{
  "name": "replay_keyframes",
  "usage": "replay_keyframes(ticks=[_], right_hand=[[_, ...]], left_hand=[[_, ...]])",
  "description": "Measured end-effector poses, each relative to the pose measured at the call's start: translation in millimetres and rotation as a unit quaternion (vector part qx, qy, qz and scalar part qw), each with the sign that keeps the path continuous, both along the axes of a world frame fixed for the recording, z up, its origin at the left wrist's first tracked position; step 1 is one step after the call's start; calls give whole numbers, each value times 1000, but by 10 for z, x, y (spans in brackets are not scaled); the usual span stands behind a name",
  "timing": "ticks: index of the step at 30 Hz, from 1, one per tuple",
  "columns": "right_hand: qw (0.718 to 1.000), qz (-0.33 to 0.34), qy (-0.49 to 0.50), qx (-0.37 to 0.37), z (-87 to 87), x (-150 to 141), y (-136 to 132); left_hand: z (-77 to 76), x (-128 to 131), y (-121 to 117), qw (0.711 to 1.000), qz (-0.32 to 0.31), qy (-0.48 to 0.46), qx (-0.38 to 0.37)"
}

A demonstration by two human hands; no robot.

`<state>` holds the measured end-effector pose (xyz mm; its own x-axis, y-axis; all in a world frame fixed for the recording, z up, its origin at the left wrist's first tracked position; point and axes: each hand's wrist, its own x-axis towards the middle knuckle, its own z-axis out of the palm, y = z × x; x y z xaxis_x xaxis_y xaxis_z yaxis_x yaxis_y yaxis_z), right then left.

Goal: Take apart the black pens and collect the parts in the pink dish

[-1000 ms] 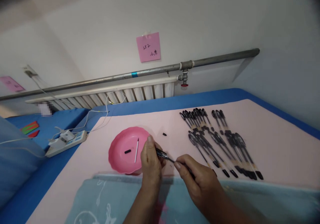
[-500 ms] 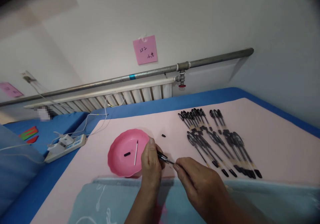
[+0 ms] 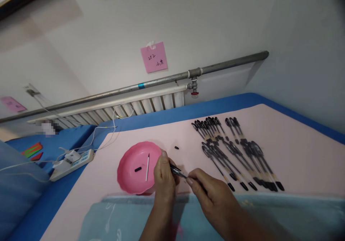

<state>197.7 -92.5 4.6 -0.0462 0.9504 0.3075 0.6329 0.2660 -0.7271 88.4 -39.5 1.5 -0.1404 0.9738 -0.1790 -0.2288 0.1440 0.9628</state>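
Note:
Between my two hands is a black pen (image 3: 178,170), slanting down to the right. My left hand (image 3: 165,176) is closed around its capped end, thumb pointing up. The fingers of my right hand (image 3: 208,189) pinch the other end, and part of the pen is hidden in that hand. Just left of my left hand stands a pink scalloped bowl (image 3: 125,169). Inside it lie a thin white stick with a dark tip (image 3: 147,169) and a short black piece (image 3: 138,169). Another small black piece (image 3: 176,147) rests on the pink sheet behind my hands.
Several black capped pens (image 3: 231,151) lie in rows to the right on the pink sheet (image 3: 291,144). A light blue cloth (image 3: 129,216) covers the front edge. A power strip (image 3: 72,165) with cables is at left. A radiator (image 3: 151,104) and pipe run along the wall.
The view has shifted slightly. Both hands stay on the pen in nearly the same pose, with the right-hand fingers a little nearer the left hand.

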Motion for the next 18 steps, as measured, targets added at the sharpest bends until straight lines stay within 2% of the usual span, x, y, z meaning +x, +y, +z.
replay_keyframes(ticks=[3, 5, 8, 10, 18], right_hand=[[999, -10, -39, 27, -32, 26, -10], [994, -9, -74, 77, -45, 51, -9], [974, 11, -158, 164, -27, 108, 14], [960, 37, -196, 196, 8, 152, 37], [948, 73, -236, 199, 104, 235, 60]], left_hand=[[0, -12, -1, 999, -19, 27, -7], [2, -24, 3, 999, -26, 37, -5], [-13, -36, 19, 999, -24, 42, -7], [-36, -37, 33, 998, -25, 49, -5], [-97, -59, 58, 994, -25, 101, 36]])
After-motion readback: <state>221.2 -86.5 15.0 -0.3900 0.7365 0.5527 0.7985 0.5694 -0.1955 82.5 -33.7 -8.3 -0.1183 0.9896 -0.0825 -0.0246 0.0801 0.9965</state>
